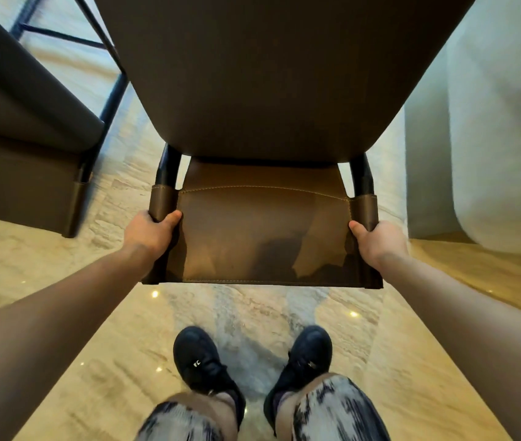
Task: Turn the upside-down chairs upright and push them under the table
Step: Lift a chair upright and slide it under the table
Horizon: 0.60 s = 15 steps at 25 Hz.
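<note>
View: head camera, looking down past both forearms to the floor.
Chair [262,237]: one in hand; brown leather backrest panel with pale stitching along its edges, leather sleeves over two black metal posts, brown seat above the grip filling the top of the view.
Position: chair directly in front of the person, backrest between the two hands.
Left hand [151,232]: fingers curled round the left leather sleeve, thumb lying on the near face of the panel.
Right hand [377,238]: wrapped round the right sleeve in the same way, thumb on the panel's near face.
Second chair [30,148]: one, same brown leather and black frame, well left of the left hand.
Shoes [198,361]: two, black, below the grip on the glossy beige marble floor [62,281].
Pale rounded shape [491,138]: one, right of the right hand; what it is cannot be told.
</note>
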### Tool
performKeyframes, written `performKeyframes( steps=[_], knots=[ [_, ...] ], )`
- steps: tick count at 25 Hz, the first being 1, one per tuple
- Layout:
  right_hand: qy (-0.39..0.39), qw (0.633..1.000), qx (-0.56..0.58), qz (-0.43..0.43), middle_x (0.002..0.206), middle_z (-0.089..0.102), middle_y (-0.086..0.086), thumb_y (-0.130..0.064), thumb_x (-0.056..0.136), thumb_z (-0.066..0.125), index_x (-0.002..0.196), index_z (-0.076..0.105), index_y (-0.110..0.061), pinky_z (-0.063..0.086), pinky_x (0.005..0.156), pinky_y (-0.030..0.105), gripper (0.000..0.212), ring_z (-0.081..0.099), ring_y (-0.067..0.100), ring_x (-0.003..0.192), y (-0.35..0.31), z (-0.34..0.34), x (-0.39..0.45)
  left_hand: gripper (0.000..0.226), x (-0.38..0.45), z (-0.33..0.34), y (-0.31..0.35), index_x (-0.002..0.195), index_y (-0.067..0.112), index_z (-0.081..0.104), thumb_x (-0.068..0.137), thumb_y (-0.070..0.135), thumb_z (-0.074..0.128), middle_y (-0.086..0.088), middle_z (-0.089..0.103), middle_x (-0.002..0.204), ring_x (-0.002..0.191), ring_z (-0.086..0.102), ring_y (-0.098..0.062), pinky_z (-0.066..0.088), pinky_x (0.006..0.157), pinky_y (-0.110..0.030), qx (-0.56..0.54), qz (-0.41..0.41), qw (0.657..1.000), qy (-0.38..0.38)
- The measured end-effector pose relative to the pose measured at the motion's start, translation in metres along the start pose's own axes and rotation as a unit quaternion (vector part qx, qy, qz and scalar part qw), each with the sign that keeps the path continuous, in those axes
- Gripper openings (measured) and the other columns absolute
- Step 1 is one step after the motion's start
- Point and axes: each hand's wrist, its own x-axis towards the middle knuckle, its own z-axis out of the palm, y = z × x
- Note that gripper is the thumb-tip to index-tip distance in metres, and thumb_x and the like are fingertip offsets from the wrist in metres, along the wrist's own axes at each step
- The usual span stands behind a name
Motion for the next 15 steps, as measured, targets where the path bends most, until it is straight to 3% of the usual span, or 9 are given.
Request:
performKeyframes(
  steps=[6, 10, 15],
  knots=[
    [-0.007, 0.999, -0.045, 0.013, 0.106, 0.063, 0.019, -0.05, 0.096, 0.054, 0.122, 0.058, -0.002, 0.054, 0.09, 0.048, 0.055, 0.064, 0.038, 0.096, -0.03, -0.07, -0.062, 0.052, -0.06, -0.074, 0.05, 0.126, 0.002, 0.058, 0.095, 0.044, 0.062, -0.02, 0.063, 0.112, 0.106, 0.061, -0.04, 0.046, 0.082, -0.041, 0.036, -0.026, 0.999, -0.012],
    [-0.021, 0.997, -0.078, 0.018, 0.112, 0.062, 0.02, -0.051, 0.095, 0.053, 0.123, 0.057, -0.002, 0.055, 0.09, 0.047, 0.056, 0.064, 0.038, 0.097, -0.045, -0.105, -0.093, 0.053, -0.088, -0.112, 0.075, 0.124, 0.001, 0.059, 0.095, 0.045, 0.062, -0.017, 0.061, 0.105, 0.093, 0.057, -0.036, 0.046, 0.08, -0.04, 0.07, -0.039, 0.996, -0.027],
    [-0.057, 0.991, -0.119, -0.011, 0.103, 0.06, 0.017, -0.048, 0.099, 0.048, 0.12, 0.056, -0.002, 0.056, 0.086, 0.042, 0.052, 0.065, 0.036, 0.095, -0.059, -0.151, -0.123, 0.055, -0.122, -0.149, 0.101, 0.122, 0.001, 0.06, 0.094, 0.048, 0.062, -0.023, 0.065, 0.115, 0.104, 0.062, -0.044, 0.051, 0.096, -0.05, 0.087, -0.051, 0.994, -0.037]
  ],
)
